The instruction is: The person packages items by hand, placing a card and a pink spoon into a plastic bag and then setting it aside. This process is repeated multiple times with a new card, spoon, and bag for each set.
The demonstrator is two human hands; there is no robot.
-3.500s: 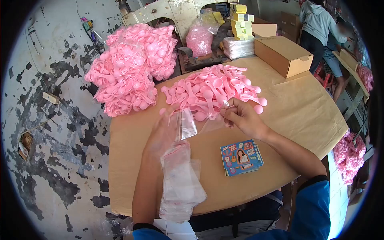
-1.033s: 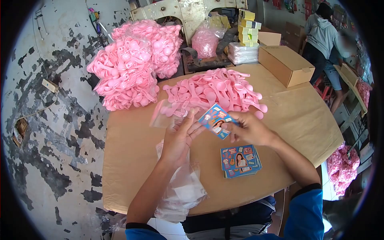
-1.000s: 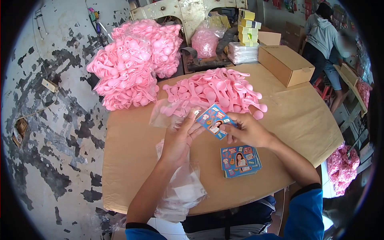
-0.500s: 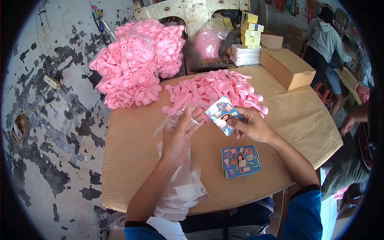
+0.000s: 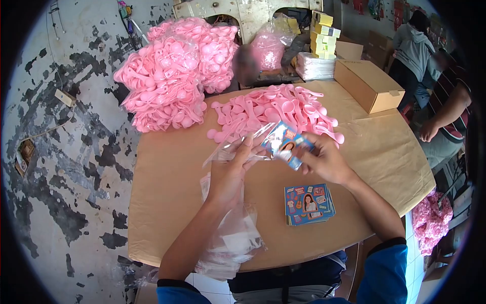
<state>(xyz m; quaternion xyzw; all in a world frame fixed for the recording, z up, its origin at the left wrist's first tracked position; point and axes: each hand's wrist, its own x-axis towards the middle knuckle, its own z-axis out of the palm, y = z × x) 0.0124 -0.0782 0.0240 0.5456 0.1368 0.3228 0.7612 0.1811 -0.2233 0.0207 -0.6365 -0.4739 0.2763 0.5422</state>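
Note:
My left hand [image 5: 229,175] is closed on a clear plastic bag [image 5: 220,153], held up over the table with its mouth toward the right. In my right hand [image 5: 328,161] is a blue printed card [image 5: 284,144], pinched between thumb and fingers. The card's left edge meets the bag's mouth; whether it is inside cannot be made out. Below my right hand lies a stack of similar cards [image 5: 310,203]. Several clear bags [image 5: 232,243] lie beneath my left forearm, hanging over the table's front edge. Beyond both hands spreads a heap of pink spoons [image 5: 276,109].
Large bags of pink spoons [image 5: 172,76] stand at the back left of the paper-covered table [image 5: 167,202]. A cardboard box [image 5: 368,86] and stacked yellow boxes [image 5: 324,38] are at the back right. Two people are at the right, one with a striped top [image 5: 450,96].
The bag is now stretched wider and the card has come up to its mouth. At the right, the person in the striped top has moved further into view.

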